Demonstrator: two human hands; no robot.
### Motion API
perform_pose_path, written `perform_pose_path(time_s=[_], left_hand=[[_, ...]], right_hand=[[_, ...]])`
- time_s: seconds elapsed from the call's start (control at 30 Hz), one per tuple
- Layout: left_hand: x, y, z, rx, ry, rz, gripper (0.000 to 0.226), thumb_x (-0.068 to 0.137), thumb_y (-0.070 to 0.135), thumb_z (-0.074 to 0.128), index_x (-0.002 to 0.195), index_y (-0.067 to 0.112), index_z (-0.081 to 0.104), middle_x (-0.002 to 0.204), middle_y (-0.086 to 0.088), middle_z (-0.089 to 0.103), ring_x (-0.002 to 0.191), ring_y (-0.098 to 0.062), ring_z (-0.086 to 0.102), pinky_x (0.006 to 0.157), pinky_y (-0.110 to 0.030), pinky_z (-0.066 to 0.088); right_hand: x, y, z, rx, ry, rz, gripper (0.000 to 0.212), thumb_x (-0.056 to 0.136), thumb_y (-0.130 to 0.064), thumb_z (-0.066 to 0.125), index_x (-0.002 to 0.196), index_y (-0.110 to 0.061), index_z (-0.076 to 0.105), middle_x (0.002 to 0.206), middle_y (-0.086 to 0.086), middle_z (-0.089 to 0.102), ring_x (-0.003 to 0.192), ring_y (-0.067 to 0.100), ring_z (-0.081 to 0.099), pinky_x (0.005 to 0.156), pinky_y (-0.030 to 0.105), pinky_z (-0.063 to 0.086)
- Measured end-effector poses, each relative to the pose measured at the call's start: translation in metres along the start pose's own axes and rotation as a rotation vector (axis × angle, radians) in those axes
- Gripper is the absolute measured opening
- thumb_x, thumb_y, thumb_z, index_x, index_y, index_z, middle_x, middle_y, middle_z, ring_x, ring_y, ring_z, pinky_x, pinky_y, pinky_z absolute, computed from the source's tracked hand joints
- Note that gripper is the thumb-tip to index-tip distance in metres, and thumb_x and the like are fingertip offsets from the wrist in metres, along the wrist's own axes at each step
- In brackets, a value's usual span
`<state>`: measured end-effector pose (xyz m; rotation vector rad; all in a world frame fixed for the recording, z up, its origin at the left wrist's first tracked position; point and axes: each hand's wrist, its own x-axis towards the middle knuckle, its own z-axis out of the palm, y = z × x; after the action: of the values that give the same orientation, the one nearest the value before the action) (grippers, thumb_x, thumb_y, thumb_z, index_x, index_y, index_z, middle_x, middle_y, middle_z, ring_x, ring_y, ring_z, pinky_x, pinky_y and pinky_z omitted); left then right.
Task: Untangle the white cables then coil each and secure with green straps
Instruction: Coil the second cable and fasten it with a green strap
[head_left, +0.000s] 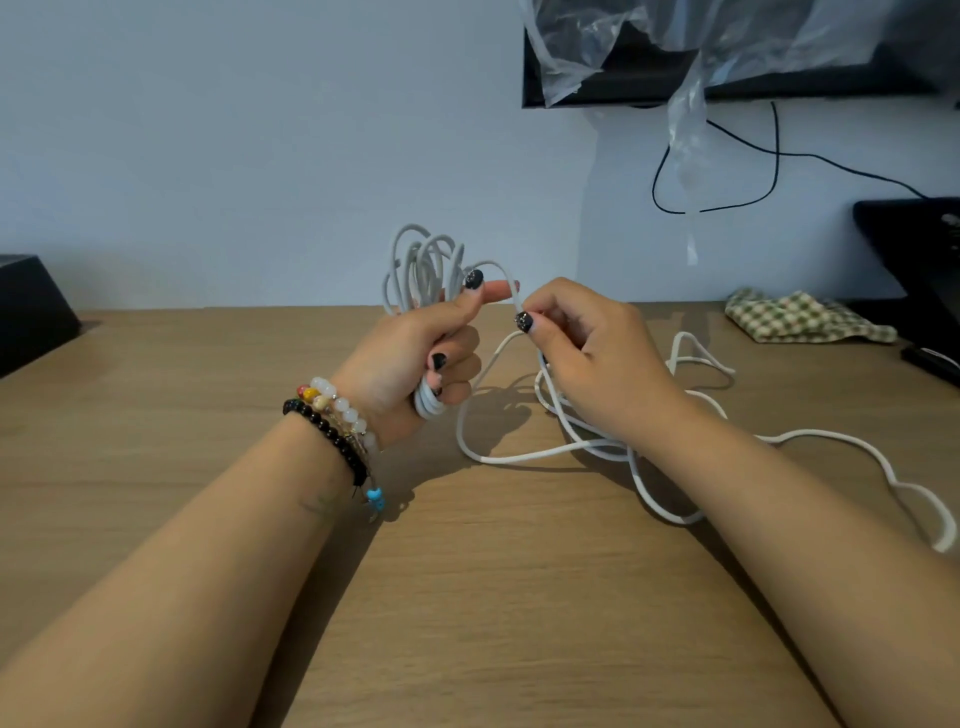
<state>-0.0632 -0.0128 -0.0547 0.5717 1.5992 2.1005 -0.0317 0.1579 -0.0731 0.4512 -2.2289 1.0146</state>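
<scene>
Colours and patterns noted on and around the table.
White cables (545, 452); light brown wood-grain table (467, 597); green-and-cream checked cloth (800, 318) at far right edge; black nail polish on both hands; black, white and mixed-colour bead bracelets (332, 423); pale blue-grey wall (260, 130); black cord (727, 171).

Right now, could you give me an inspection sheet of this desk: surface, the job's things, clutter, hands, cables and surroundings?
Surface: wooden desk, bare wood in front.
Job's things: white coil held upright; loose white cable looping across the desk to the right. Green straps: nothing seen.
Clutter: checked cloth at right rear; black box at left edge.
Hands: left hand grips the coil; right hand pinches the cable next to it.
Cables: black wire hanging on the wall.
Surroundings: pale wall; dark screen under clear plastic.
</scene>
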Motion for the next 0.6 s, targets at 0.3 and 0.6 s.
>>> perform_pose_path(time_s=[0.3,0.6], left_hand=[[-0.001,0.002,0.0,-0.064,-0.081,0.04,0.024,0.087,0.03,0.048,0.092,0.013,0.064,0.035,0.01,0.029,0.03,-0.002,0.025,0.034,-0.013,0.022],[0.003,0.004,-0.009,-0.215,0.048,0.145,0.027,0.095,0.037,0.045,0.076,0.019,0.053,0.037,0.01,0.031,0.033,-0.003,0.03,0.036,-0.014,0.03]], right_hand=[[-0.001,-0.008,0.003,0.03,-0.073,-0.036,0.014,0.094,-0.016,0.057,0.081,-0.02,0.059,0.063,-0.007,0.057,0.056,0.009,0.051,0.058,0.029,0.041],[0.004,-0.007,-0.013,-0.041,-0.193,0.014,0.016,0.096,-0.017,0.056,0.086,-0.012,0.068,0.062,-0.017,0.053,0.059,-0.003,0.051,0.055,0.009,0.035]])
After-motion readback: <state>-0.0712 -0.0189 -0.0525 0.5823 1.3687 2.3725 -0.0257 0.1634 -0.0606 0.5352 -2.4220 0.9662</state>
